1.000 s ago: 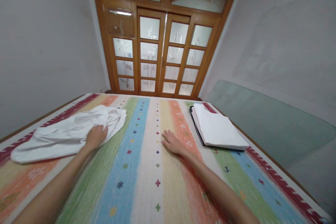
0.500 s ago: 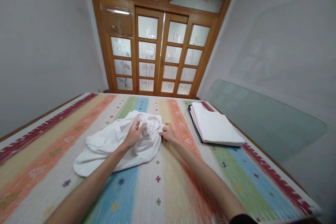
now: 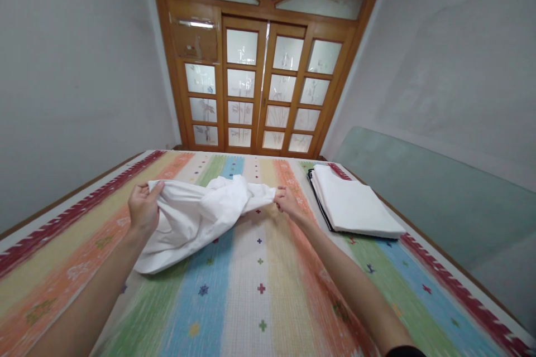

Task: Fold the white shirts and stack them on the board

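Note:
A white cloth garment (image 3: 201, 212) stretches between my two hands, partly lifted off the striped bedspread (image 3: 243, 301). My left hand (image 3: 144, 206) is closed on its upper left edge. At the other end, my right hand (image 3: 287, 201) pinches a narrow, drawn-out part of the fabric. The cloth is bunched in its middle, and its lower left part hangs down to the bedspread. What kind of garment it is I cannot make out.
To the right lies a folded stack of white and black cloth (image 3: 355, 203). A pale green headboard-like panel (image 3: 419, 178) leans along the right wall. Wooden doors with glass panes (image 3: 263, 89) stand beyond the bed's far edge.
My left hand has moved left to the garment's outer edge and raised it. My right hand has shifted slightly right and up, pulling the bunched cloth out between both hands.

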The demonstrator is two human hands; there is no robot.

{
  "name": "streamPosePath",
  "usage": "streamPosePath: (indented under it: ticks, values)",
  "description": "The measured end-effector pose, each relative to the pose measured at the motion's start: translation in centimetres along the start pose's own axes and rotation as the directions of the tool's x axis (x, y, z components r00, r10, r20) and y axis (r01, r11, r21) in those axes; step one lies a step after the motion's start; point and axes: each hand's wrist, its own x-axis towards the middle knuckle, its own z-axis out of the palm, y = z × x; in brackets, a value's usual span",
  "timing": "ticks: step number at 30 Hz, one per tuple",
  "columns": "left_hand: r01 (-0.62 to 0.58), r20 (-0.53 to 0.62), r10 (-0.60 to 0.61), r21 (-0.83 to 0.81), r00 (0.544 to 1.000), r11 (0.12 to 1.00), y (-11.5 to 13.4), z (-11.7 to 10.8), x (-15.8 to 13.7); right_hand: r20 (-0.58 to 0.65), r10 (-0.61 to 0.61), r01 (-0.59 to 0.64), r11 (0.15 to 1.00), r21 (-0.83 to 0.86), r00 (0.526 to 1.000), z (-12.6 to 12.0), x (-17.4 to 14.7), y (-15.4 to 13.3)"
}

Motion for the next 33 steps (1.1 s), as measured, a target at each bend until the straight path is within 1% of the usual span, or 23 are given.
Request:
streamPosePath:
  ticks: [2,4,6,7,8,9,10,11,12,13,14,15,16,17,18,20,21,23,25,26,29,31,33]
  values:
    - [0.025,0.092,-0.029,0.047,0.995,0.999,0.5,-0.2,-1.2,-0.104,-0.079,0.066,0.99,-0.121,0.991,-1.1,1.1,-1.2]
    - [0.065,0.234,-0.092,0.123,0.968,0.99,1.0,0.0,-3.2,-0.201,-0.197,0.134,0.947,-0.291,0.96,-1.9,1.7,-2.1]
    - [0.088,0.381,-0.17,0.223,0.909,0.971,1.3,0.4,-5.3,-0.224,-0.33,0.208,0.874,-0.439,0.917,-2.1,1.7,-2.7]
    - [0.082,0.447,-0.201,0.27,0.872,0.959,1.3,0.6,-6.3,-0.192,-0.392,0.26,0.835,-0.484,0.9,-2.0,1.4,-2.9]
    - [0.063,0.501,-0.219,0.309,0.837,0.949,1.1,0.7,-7.1,-0.124,-0.451,0.335,0.796,-0.504,0.884,-1.7,0.9,-2.9]
    - [0.034,0.546,-0.227,0.34,0.807,0.94,0.9,0.8,-7.6,-0.014,-0.507,0.434,0.751,-0.498,0.862,-1.4,0.3,-3.0]
    - [-0.006,0.579,-0.224,0.368,0.784,0.93,0.5,0.9,-8.0,0.126,-0.556,0.544,0.698,-0.465,0.821,-0.9,-0.4,-3.0]
    - [-0.058,0.603,-0.211,0.395,0.769,0.917,0.1,1.0,-8.1,0.281,-0.591,0.652,0.637,-0.412,0.756,-0.5,-1.3,-3.1]
    - [-0.116,0.62,-0.192,0.421,0.761,0.9,-0.4,1.0,-8.0,0.433,-0.602,0.741,0.575,-0.348,0.671,0.1,-2.2,-3.1]
    - [-0.172,0.634,-0.174,0.446,0.754,0.878,-0.8,1.0,-7.7,0.563,-0.582,0.801,0.521,-0.296,0.587,0.6,-3.0,-3.2]
    - [-0.217,0.646,-0.162,0.466,0.746,0.857,-1.2,1.0,-7.3,0.662,-0.536,0.834,0.479,-0.273,0.524,1.0,-3.9,-3.3]
    - [-0.242,0.652,-0.155,0.477,0.743,0.845,-1.5,1.0,-6.9,0.732,-0.471,0.849,0.445,-0.284,0.492,1.5,-4.6,-3.4]
    - [-0.242,0.647,-0.151,0.477,0.747,0.845,-1.7,0.9,-6.5,0.778,-0.398,0.853,0.411,-0.323,0.486,1.8,-5.2,-3.6]
    - [-0.22,0.629,-0.148,0.469,0.763,0.855,-1.8,0.9,-6.0,0.802,-0.328,0.849,0.371,-0.378,0.5,2.0,-5.6,-3.7]
    - [-0.185,0.597,-0.143,0.454,0.79,0.872,-1.8,0.8,-5.6,0.804,-0.274,0.838,0.325,-0.439,0.528,2.1,-5.7,-3.8]
    - [-0.111,0.499,-0.116,0.403,0.859,0.909,-1.5,0.6,-4.8,0.761,-0.23,0.793,0.243,-0.559,0.607,1.5,-5.5,-4.1]
    - [-0.077,0.44,-0.102,0.371,0.892,0.925,-1.4,0.4,-4.4,0.719,-0.23,0.755,0.218,-0.619,0.656,0.9,-5.1,-4.1]
    - [-0.004,0.306,-0.087,0.286,0.948,0.958,-0.9,0.0,-3.3,0.601,-0.235,0.643,0.205,-0.737,0.764,-0.8,-4.0,-4.0]
    - [0.068,0.16,-0.094,0.161,0.983,0.985,-0.4,-0.7,-2.2,0.468,-0.209,0.507,0.207,-0.837,0.858,-3.0,-2.9,-3.5]
    - [0.095,0.096,-0.104,0.096,0.99,0.991,-0.1,-1.0,-1.6,0.406,-0.184,0.439,0.207,-0.874,0.895,-4.2,-2.4,-3.1]
    - [0.126,-0.041,-0.127,-0.023,0.991,0.992,0.8,-2.0,-0.6,0.259,-0.1,0.276,0.23,-0.933,0.961,-6.9,-1.6,-1.4]
    - [0.13,-0.088,-0.131,-0.025,0.987,0.991,1.3,-2.3,-0.5,0.186,-0.086,0.203,0.267,-0.942,0.979,-7.8,-1.4,-0.4]
    - [0.111,-0.126,-0.113,-0.023,0.985,0.994,1.7,-2.2,-0.6,0.137,-0.112,0.165,0.3,-0.94,0.984,-8.1,-1.4,0.1]
